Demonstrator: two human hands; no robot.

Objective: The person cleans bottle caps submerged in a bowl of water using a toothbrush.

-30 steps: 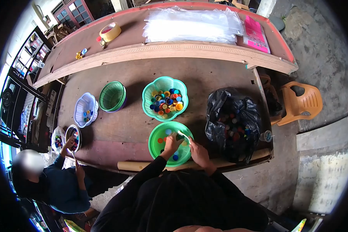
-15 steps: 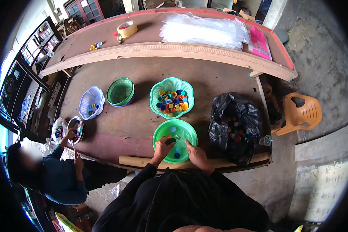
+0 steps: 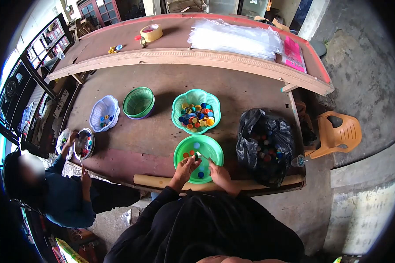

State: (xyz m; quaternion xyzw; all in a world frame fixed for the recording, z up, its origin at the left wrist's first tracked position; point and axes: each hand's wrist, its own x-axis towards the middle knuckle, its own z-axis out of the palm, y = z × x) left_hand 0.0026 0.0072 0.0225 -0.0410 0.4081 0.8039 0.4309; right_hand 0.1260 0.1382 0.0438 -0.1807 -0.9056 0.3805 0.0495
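A green basin (image 3: 178, 149) with a few orange, pale and blue caps stands at the table's front edge. Over its left half, my left hand (image 3: 187, 167) pinches a small dark cap (image 3: 196, 155). My right hand (image 3: 219, 172), at the basin's right side, is closed on a thin light tool (image 3: 203, 157) whose tip reaches toward the cap. Just beyond the basin sits a scalloped turquoise basket (image 3: 176, 103) of mixed bottle caps. A black plastic bag (image 3: 249, 127) holding more caps lies to the right.
Further left are nested green baskets (image 3: 138, 101), a lavender basket (image 3: 104, 108) and a metal bowl (image 3: 91, 151) beside a co-worker (image 3: 68, 197). A cardboard tube (image 3: 259, 183) lies along the front edge. A raised shelf (image 3: 171, 56) spans the back, with tape and plastic sheets.
The view has shifted, so table items sit differently in the frame. My left hand has turned, bringing the cap into sight. The co-worker's hand has moved from the metal bowl toward the white bag.
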